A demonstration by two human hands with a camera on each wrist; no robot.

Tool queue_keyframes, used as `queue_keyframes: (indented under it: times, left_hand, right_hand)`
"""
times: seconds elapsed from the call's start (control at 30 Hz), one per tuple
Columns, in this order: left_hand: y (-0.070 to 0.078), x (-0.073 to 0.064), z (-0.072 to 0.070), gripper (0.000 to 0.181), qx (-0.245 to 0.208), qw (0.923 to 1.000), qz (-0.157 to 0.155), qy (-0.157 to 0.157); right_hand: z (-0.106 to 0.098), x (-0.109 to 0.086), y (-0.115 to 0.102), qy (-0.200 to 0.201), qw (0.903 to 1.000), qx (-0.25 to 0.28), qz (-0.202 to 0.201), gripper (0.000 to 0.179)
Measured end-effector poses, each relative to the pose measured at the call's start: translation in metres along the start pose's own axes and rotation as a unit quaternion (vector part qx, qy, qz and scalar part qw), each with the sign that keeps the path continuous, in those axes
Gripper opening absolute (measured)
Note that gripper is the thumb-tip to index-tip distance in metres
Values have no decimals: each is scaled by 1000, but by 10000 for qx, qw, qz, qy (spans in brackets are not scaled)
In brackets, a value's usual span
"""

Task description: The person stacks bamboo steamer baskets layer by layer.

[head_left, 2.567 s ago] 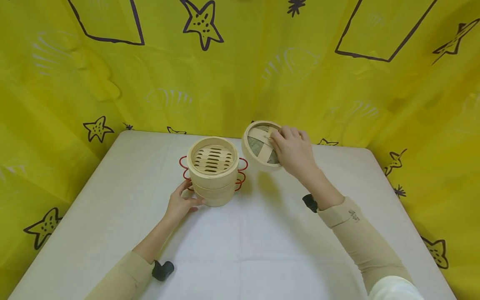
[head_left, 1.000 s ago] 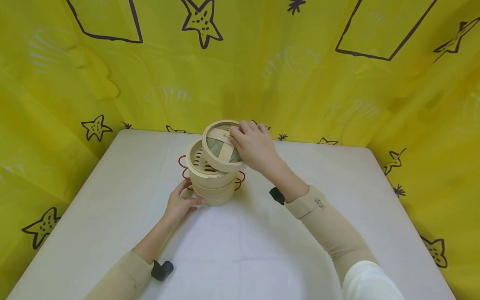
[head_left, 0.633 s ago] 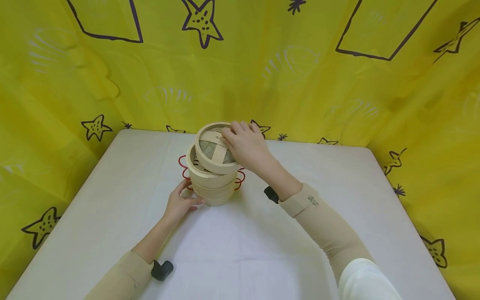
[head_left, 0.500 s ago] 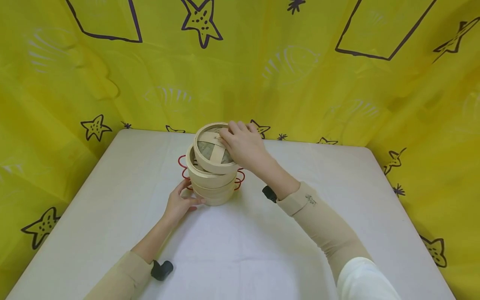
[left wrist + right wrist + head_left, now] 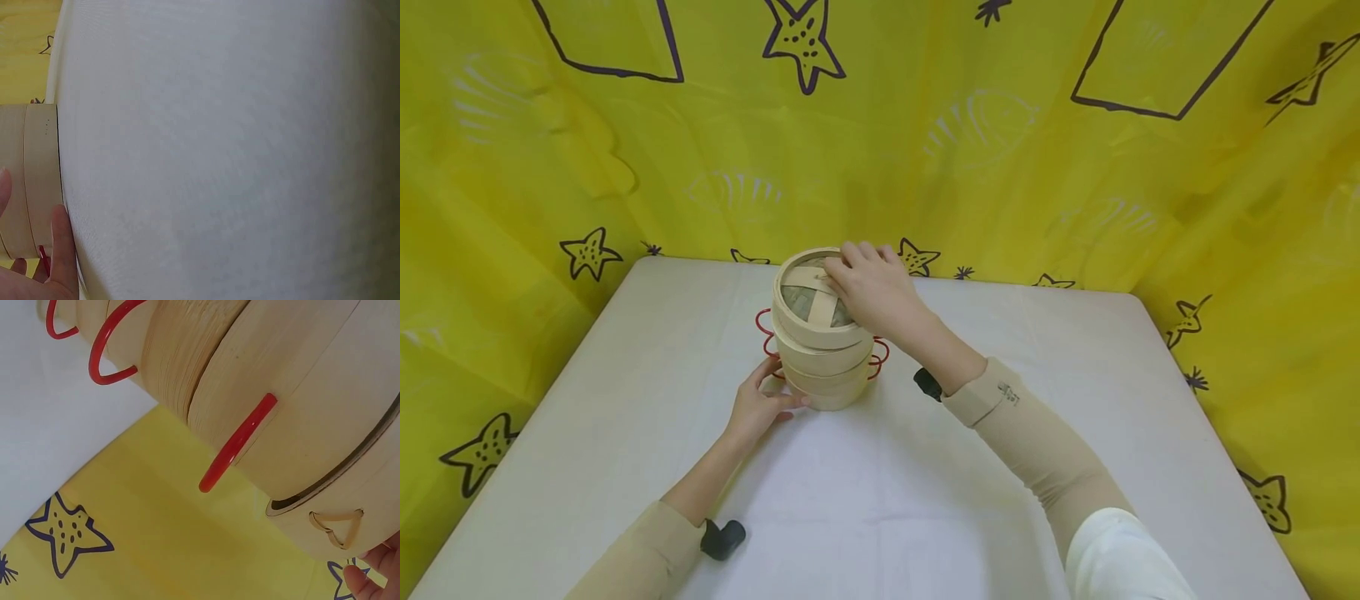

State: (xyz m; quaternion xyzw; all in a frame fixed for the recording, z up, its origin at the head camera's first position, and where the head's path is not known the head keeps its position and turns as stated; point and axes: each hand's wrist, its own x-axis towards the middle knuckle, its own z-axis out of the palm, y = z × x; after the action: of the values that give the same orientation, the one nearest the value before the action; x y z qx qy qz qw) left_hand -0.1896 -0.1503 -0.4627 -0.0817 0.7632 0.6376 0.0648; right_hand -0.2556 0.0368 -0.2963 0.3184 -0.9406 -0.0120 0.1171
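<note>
A round bamboo steamer stack [image 5: 829,365] stands upright on the white-covered table. The bamboo lid [image 5: 806,280], crossed by two pale strips, sits tilted over the top tier, slightly off line. My right hand [image 5: 880,292] pinches it near the middle of the crossed strips. In the right wrist view, a dark slit separates the lid [image 5: 337,522] from the tier below. Low on the stack's left side, my left hand [image 5: 760,407] holds the bottom tier, thumb across the front. Red loop handles [image 5: 881,350] stick out at both sides. The top tier's inside is hidden.
A white cloth [image 5: 880,500] covers the table. Behind and on both sides hangs a yellow curtain [image 5: 880,133] with drawn stars and fish. Black straps [image 5: 724,540] show at both wrists, below beige sleeves.
My right hand has brought the lid leftward and down, from beside the stack to over its top tier, covering the slatted base. The left hand has stayed at the stack.
</note>
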Motion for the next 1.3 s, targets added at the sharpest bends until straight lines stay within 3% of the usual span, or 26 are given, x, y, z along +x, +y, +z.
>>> queue_keyframes:
  times: [0.73, 1.3]
  left_hand:
    - [0, 2, 0, 78, -9, 10000, -18, -3]
    - [0, 1, 0, 78, -33, 9999, -104, -3]
  right_hand:
    - [1, 5, -5, -184, 9996, -103, -188, 30]
    - [2, 4, -6, -79, 9997, -92, -196, 28]
